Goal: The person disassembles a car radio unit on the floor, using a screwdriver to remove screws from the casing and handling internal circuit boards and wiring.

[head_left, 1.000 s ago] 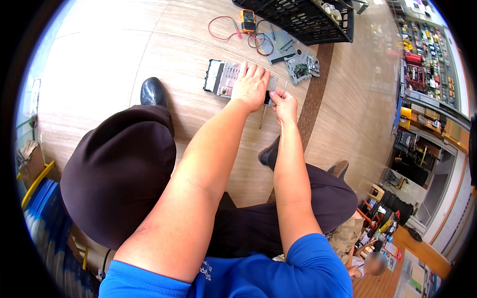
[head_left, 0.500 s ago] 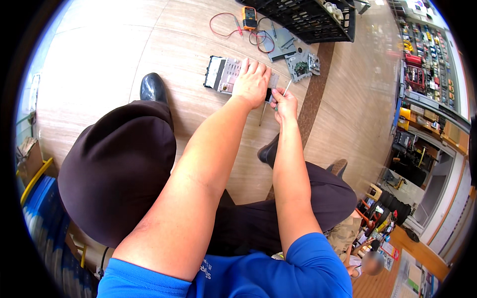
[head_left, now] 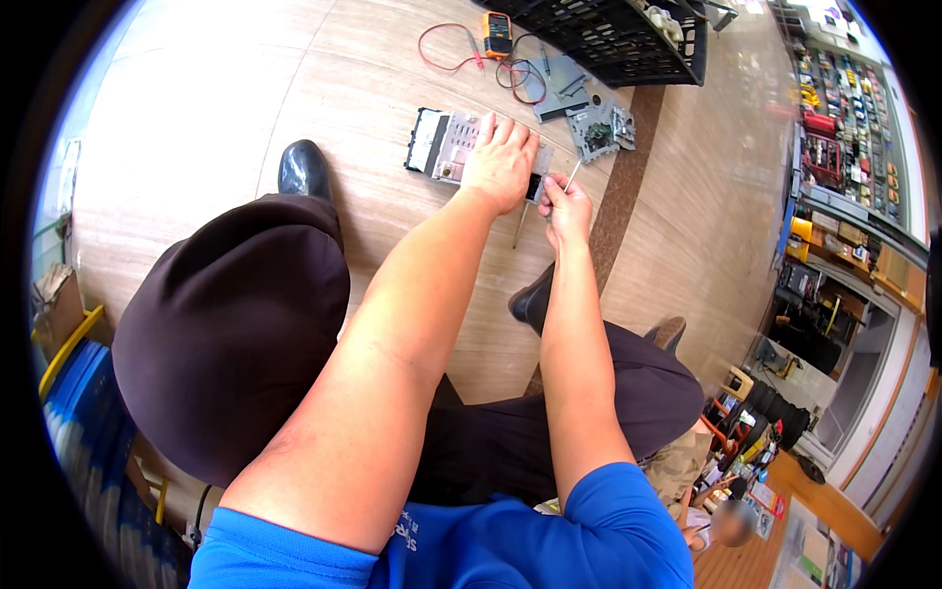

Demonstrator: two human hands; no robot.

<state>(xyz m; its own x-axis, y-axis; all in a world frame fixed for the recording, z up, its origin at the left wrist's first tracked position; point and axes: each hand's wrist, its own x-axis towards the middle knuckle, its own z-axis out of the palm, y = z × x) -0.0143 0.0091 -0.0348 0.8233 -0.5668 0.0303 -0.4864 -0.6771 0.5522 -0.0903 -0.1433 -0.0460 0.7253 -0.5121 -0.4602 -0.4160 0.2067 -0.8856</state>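
My left hand [head_left: 498,169] lies with fingers stretched across the top of a silver metal electronic unit [head_left: 444,147] with a slotted plate, which rests on the tiled floor. My right hand [head_left: 567,210] is at the unit's right end, fingers closed around a slim tool [head_left: 574,173], apparently a screwdriver, whose pale shaft points up and right; its tip and handle are mostly hard to make out. Another thin rod [head_left: 518,232] sticks out from under that end of the unit toward me.
Beyond the unit are an orange-black multimeter [head_left: 497,35] with leads, detached metal parts [head_left: 599,133] and a black plastic crate [head_left: 638,49]. My shoe [head_left: 304,169] is left of the unit. Crowded shelves [head_left: 849,128] line the right; another person [head_left: 706,525] sits at lower right.
The slim tool in my right hand shows more, angled up and right, and that hand has shifted slightly. The unit sits marginally higher in view; my left hand remains on it.
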